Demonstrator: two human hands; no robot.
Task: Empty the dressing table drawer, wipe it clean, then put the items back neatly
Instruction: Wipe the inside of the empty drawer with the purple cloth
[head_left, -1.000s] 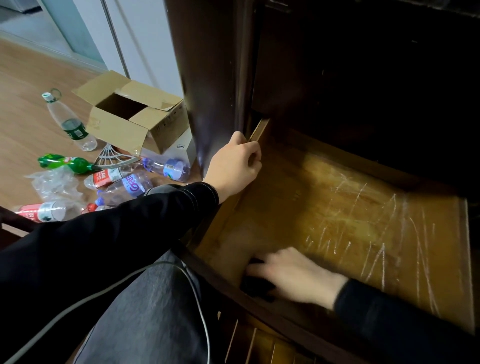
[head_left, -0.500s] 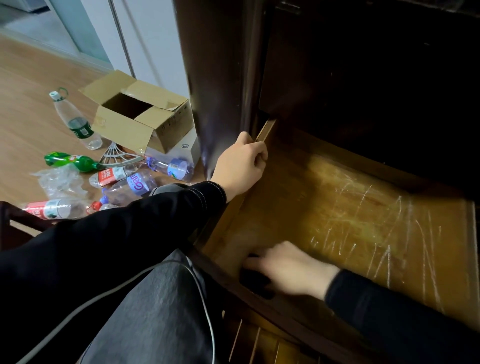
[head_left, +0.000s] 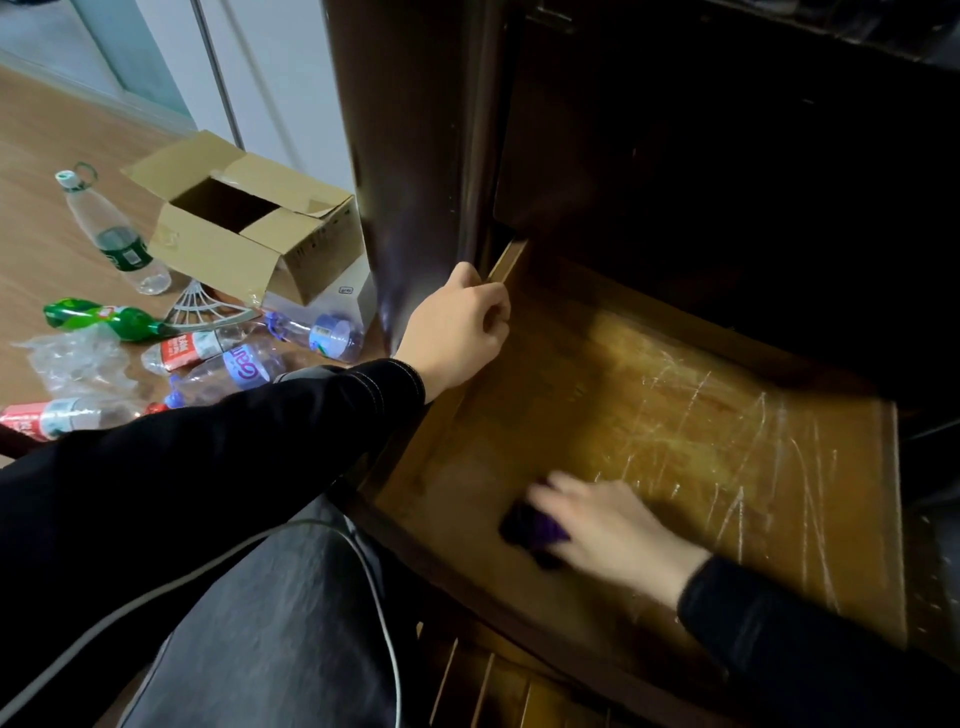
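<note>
With the left hand (head_left: 457, 327) curled over the drawer (head_left: 852, 519) wall, the right hand (head_left: 605, 525), fingers pressed on the purple cloth (head_left: 530, 530) at lower centre, should wipe in overlapping strokes into the corners

A home room is showing here: a dark wooden dressing table (head_left: 415, 156) with its drawer (head_left: 675, 441) open, and left of it, a cardboard box (head_left: 249, 244) and plastic bottles (head_left: 119, 244) are lying on a wood-look floor (head_left: 41, 182).
</note>
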